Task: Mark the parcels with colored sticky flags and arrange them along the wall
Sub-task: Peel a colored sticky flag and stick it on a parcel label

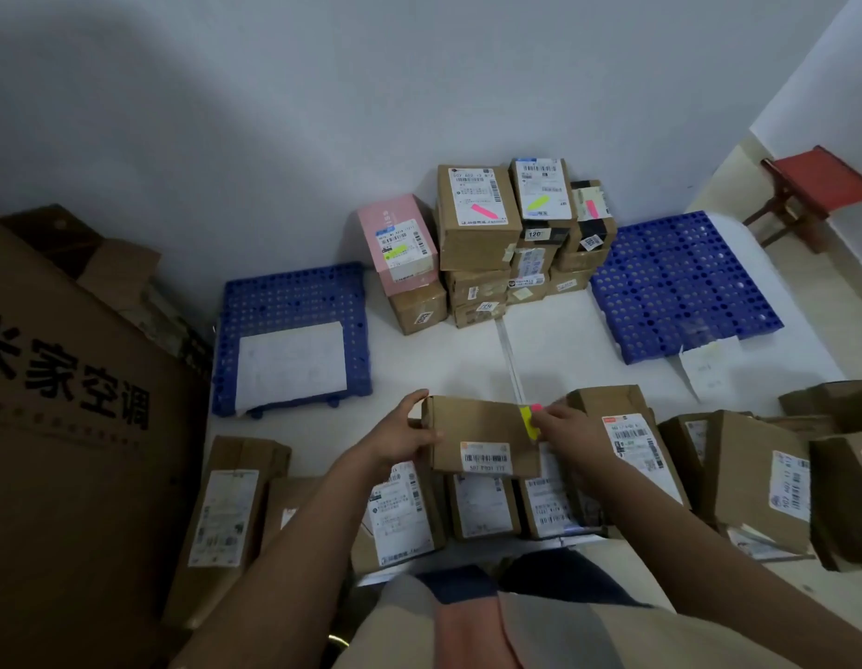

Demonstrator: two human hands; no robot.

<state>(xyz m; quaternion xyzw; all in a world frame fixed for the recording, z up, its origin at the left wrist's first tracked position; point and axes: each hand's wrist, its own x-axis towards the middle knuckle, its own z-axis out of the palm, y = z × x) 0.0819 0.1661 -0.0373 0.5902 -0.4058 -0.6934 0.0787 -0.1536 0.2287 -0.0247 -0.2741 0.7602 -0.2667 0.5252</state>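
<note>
My left hand (404, 431) grips the left end of a small brown parcel (477, 427), held above a row of unmarked parcels (482, 507) on the floor. At the parcel's right end, my right hand (566, 424) pinches a pad of sticky flags (530, 420), yellow with a pink tip showing. Against the wall stands a stack of flagged parcels (479, 219): a pink box (400, 241) with a yellow flag, brown boxes with pink and yellow flags.
A blue perforated pallet (294, 292) with a white sheet lies to the left, and another blue pallet (680, 282) to the right. A big printed carton (72, 403) fills the left side. A red stool (815, 185) stands far right. More parcels (757, 475) crowd the right.
</note>
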